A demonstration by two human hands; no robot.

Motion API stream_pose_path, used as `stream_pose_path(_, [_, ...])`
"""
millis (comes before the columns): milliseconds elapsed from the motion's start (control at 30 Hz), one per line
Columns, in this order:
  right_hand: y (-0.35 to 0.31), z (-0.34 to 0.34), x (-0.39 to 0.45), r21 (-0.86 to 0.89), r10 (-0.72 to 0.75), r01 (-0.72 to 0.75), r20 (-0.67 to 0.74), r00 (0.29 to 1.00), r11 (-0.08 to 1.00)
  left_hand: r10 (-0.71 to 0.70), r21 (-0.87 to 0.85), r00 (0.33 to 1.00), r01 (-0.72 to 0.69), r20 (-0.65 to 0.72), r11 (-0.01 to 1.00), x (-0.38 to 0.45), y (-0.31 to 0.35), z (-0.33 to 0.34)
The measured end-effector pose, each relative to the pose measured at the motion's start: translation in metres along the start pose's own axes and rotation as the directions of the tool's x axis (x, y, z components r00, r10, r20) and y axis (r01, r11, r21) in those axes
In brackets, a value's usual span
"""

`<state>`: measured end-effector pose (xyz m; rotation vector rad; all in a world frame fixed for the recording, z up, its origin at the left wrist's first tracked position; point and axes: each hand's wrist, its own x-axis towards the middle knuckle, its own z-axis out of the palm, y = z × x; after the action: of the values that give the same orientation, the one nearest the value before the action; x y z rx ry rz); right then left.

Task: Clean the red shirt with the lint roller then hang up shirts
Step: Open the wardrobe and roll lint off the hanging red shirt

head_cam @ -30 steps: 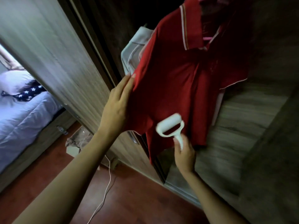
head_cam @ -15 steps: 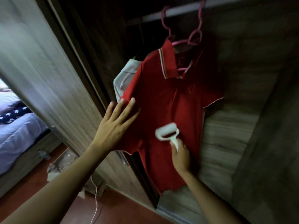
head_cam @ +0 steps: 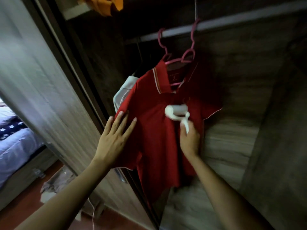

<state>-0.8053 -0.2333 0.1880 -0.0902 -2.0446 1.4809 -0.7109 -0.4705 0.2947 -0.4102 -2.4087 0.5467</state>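
A red polo shirt (head_cam: 154, 130) hangs on a pink hanger (head_cam: 187, 55) from the wardrobe rail (head_cam: 232, 21). My left hand (head_cam: 114, 138) lies flat on the shirt's left sleeve area, fingers spread. My right hand (head_cam: 189, 138) grips the handle of a white lint roller (head_cam: 177, 112), whose roll rests against the shirt's chest just below the collar. Behind the red shirt, a white shirt (head_cam: 123, 92) hangs on a second pink hanger (head_cam: 163, 45); only its shoulder shows.
The sliding wardrobe door (head_cam: 41, 83) stands at the left, its frame close to my left arm. A bed (head_cam: 15, 141) with blue bedding is at the far left. Orange cloth (head_cam: 106, 5) sits on the upper shelf. A white cable (head_cam: 93, 211) lies on the red floor.
The lint roller has moved up the shirt from its lower front to the chest. My left hand has flattened onto the sleeve. My view has tilted upward, showing the rail and hangers.
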Motion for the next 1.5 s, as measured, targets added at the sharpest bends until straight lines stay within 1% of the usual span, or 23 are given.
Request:
stream_pose_path(67, [0.044,0.011,-0.026,-0.147,0.073,-0.046,0.184,0.98,0.988,-0.021,-0.009,1.0,0.021,0.013,1.0,0.001,0.001,-0.001])
stream_pose_path(100, [0.059,0.013,-0.04,-0.182,0.112,-0.069,0.24,0.964,0.981,-0.028,-0.001,1.0,0.028,0.014,1.0,0.001,0.001,-0.001])
stream_pose_path(133, [0.07,0.012,-0.049,-0.191,0.153,-0.105,0.257,0.954,0.976,-0.033,0.008,0.999,0.033,0.023,0.999,0.002,0.001,-0.001])
stream_pose_path(167, [0.072,0.01,-0.053,-0.176,0.183,-0.144,0.234,0.955,0.974,-0.038,0.011,0.999,0.038,0.039,0.999,0.003,0.001,0.0])
stream_pose_path(233, [0.059,0.005,-0.044,-0.083,0.188,-0.179,0.125,0.974,0.98,-0.044,0.016,0.997,0.043,0.058,0.999,0.005,0.001,0.002])
stream_pose_path(333, [0.019,-0.006,0.004,0.189,0.186,-0.165,-0.099,0.978,0.968,-0.043,0.074,0.999,0.04,0.034,0.996,0.007,-0.003,0.011])
stream_pose_path(400, [-0.009,-0.012,0.044,0.251,0.19,-0.137,-0.201,0.961,0.958,-0.049,0.081,0.999,0.048,0.021,0.996,0.006,-0.004,0.016])
stream_pose_path(467, [-0.028,-0.016,0.077,0.273,0.197,-0.13,-0.235,0.952,0.953,-0.049,0.08,0.999,0.047,0.022,0.996,0.005,-0.002,0.016])
stream_pose_path(500, [-0.034,-0.017,0.087,0.273,0.195,-0.13,-0.227,0.954,0.953,-0.047,0.082,0.999,0.045,0.023,0.996,0.006,0.0,0.016])
stream_pose_path(567, [-0.029,-0.012,0.092,0.206,0.19,-0.152,-0.182,0.965,0.967,-0.048,0.079,0.998,0.046,0.027,0.996,0.006,0.0,0.015])
stream_pose_path(667, [0.012,0.006,0.067,0.08,0.252,-0.247,-0.058,0.966,0.966,-0.063,0.094,0.997,0.058,0.048,0.994,0.006,-0.004,0.016])
stream_pose_path(767, [0.056,0.014,0.022,-0.095,0.376,-0.366,0.141,0.916,0.926,-0.076,0.069,0.996,0.072,0.054,0.995,0.006,-0.005,0.019])
stream_pose_path(800, [0.064,0.013,0.012,-0.121,0.401,-0.385,0.178,0.899,0.915,-0.075,0.058,0.996,0.072,0.047,0.996,0.006,-0.004,0.02])
stream_pose_path(833, [0.067,0.011,0.008,-0.099,0.415,-0.403,0.182,0.892,0.91,-0.069,0.056,0.997,0.067,0.035,0.996,0.006,-0.004,0.021])
stream_pose_path(867, [0.067,0.01,0.011,-0.051,0.405,-0.402,0.155,0.901,0.914,-0.063,0.053,0.998,0.061,0.027,0.997,0.006,-0.003,0.022])
stream_pose_path(933, [0.052,0.005,0.033,0.072,0.366,-0.367,0.024,0.93,0.927,-0.065,0.048,0.997,0.063,0.034,0.997,0.006,-0.001,0.023])
stream_pose_path(1000, [0.032,0.0,0.068,0.17,0.288,-0.268,-0.111,0.951,0.948,-0.056,0.06,0.998,0.056,0.012,0.997,0.006,0.0,0.023])
stream_pose_path(1100, [0.002,-0.007,0.118,0.262,0.234,-0.182,-0.185,0.954,0.948,-0.057,0.095,0.998,0.055,0.025,0.994,0.005,0.0,0.024])
stream_pose_path(1167, [0.0,-0.006,0.132,0.259,0.2,-0.148,-0.19,0.961,0.954,-0.062,0.106,0.997,0.056,0.05,0.993,0.006,-0.001,0.024])
stream_pose_path(1267, [0.031,0.008,0.113,0.175,0.165,-0.14,-0.138,0.977,0.975,-0.077,0.099,0.994,0.069,0.077,0.993,0.007,-0.003,0.025])
stream_pose_path(1333, [0.069,0.021,0.084,0.107,0.147,-0.141,-0.053,0.988,0.984,-0.084,0.079,0.993,0.077,0.082,0.994,0.007,-0.005,0.025])
stream_pose_path(1433, [0.111,0.025,0.04,-0.057,0.237,-0.23,0.16,0.958,0.971,-0.089,0.07,0.988,0.08,0.128,0.994,0.009,-0.007,0.024])
stream_pose_path(1500, [0.123,0.022,0.03,-0.078,0.262,-0.251,0.191,0.946,0.965,-0.076,0.068,0.989,0.068,0.13,0.995,0.009,-0.008,0.024])
